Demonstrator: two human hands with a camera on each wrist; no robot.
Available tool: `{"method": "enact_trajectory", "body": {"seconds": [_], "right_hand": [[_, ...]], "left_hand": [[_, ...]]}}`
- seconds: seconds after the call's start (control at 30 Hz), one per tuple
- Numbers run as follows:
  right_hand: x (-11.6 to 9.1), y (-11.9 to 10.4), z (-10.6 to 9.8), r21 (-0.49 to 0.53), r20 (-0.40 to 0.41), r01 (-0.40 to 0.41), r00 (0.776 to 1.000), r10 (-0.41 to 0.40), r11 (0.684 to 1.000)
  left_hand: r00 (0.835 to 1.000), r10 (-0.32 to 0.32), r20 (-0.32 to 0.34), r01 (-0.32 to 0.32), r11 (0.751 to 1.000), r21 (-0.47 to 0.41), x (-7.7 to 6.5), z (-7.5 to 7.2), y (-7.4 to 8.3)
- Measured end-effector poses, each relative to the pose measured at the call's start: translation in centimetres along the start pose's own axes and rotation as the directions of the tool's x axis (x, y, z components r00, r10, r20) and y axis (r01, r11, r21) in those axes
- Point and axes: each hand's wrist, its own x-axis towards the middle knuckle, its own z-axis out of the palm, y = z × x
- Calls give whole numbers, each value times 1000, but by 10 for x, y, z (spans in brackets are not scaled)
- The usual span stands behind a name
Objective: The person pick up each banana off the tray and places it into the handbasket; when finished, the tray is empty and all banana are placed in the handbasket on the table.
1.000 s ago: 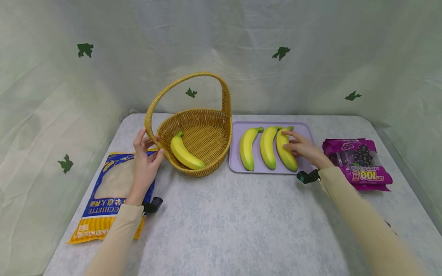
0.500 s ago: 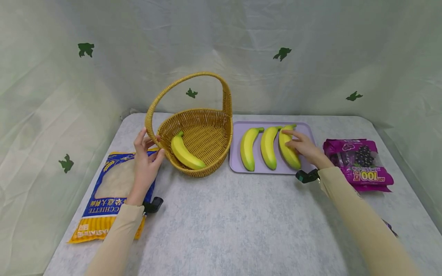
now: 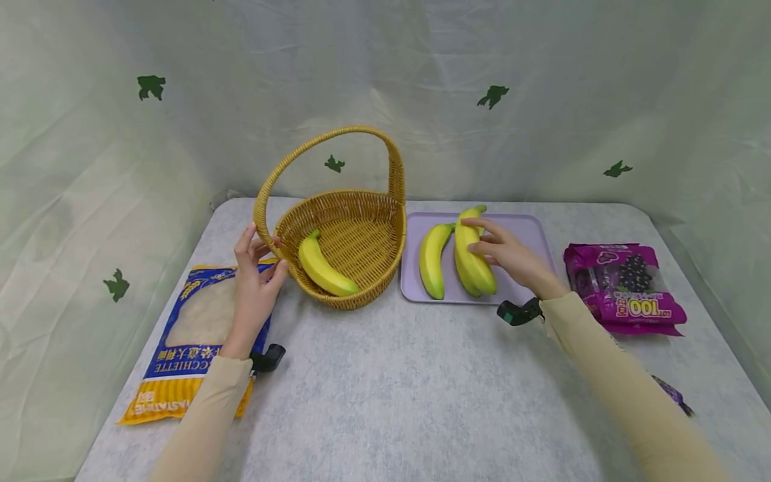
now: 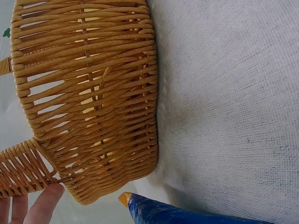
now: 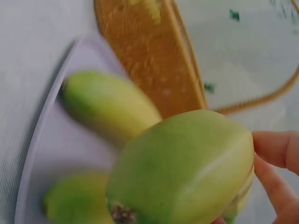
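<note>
My left hand grips the base of the handle of a wicker basket, at its left side. One banana lies inside the basket. My right hand pinches a banana from its right side, raised above the lilac tray. In the head view it covers most of another banana on the tray; one more banana lies at the tray's left. From the right wrist, the held banana fills the foreground, with fingers against its side.
A blue and yellow pasta bag lies under the left forearm. To the right of the tray sits a purple grape-candy bag. A small dark purple item shows beside the right sleeve. A pale curtain surrounds the table.
The right hand has lifted the rightmost banana off the tray and carried it left, over the neighbouring banana. The left hand and basket have stayed in place.
</note>
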Motion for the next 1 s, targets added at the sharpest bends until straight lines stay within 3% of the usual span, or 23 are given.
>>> {"method": "enact_trajectory", "body": {"seconds": [0.27, 0.53, 1.0], "right_hand": [[7, -30, 37, -21, 120, 49, 992, -46, 999], [18, -51, 74, -56, 227, 168, 962, -151, 984], [52, -71, 128, -90, 298, 272, 925, -234, 958]], "left_hand": [[1000, 7, -3, -7, 1000, -11, 0, 1, 0], [1000, -3, -5, 3, 1000, -12, 1, 1, 0], [1000, 7, -16, -8, 1000, -29, -1, 2, 0]]}}
